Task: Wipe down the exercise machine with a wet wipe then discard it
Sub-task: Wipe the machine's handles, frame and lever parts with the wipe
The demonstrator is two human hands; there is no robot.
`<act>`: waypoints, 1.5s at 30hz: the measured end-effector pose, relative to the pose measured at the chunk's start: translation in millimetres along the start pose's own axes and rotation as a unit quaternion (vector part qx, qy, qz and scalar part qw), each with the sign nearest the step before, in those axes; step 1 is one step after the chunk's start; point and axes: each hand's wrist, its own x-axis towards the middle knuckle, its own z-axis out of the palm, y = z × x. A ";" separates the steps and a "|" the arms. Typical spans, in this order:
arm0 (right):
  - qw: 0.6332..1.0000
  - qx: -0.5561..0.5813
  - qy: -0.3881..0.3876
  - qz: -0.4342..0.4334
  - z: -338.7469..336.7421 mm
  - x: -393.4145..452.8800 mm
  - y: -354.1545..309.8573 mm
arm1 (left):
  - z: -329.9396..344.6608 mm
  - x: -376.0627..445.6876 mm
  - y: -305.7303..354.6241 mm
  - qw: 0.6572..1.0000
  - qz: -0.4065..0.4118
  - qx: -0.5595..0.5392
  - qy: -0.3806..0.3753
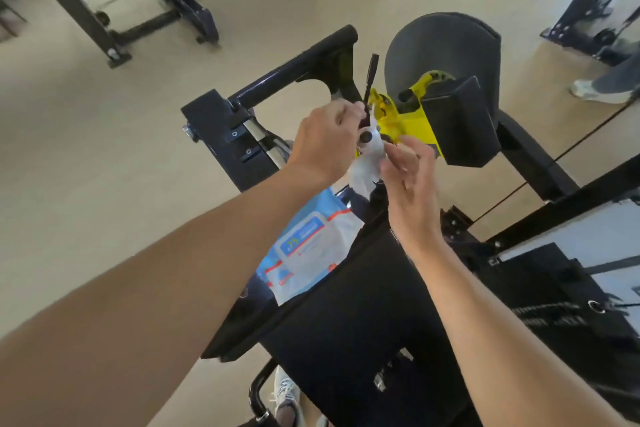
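So, wet wipe (367, 163) bunched w/ both hands at the exercise machine (457, 121)'s yellow adjuster (408, 125). Left hand (327, 140) pinches its top by the black lever (370, 80), right hand (408, 177) pinches its side. Wipes pack (308, 250) lies on the black pad (346, 305) below.

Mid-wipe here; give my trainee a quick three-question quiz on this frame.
1. True or false: the wipe is already discarded.
2. Which hand grips the black lever? A) left hand B) right hand C) neither
3. Fill in: the wipes pack lies on the machine, under the ___ forearm.

Key: 1 false, both hands hold it at the yellow bracket. 2 A. 3 left.
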 end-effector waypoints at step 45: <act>0.950 -0.244 -0.109 -0.161 11.9 33.9 9.6 | 47.8 51.9 9.5 0.996 -0.071 0.029 0.051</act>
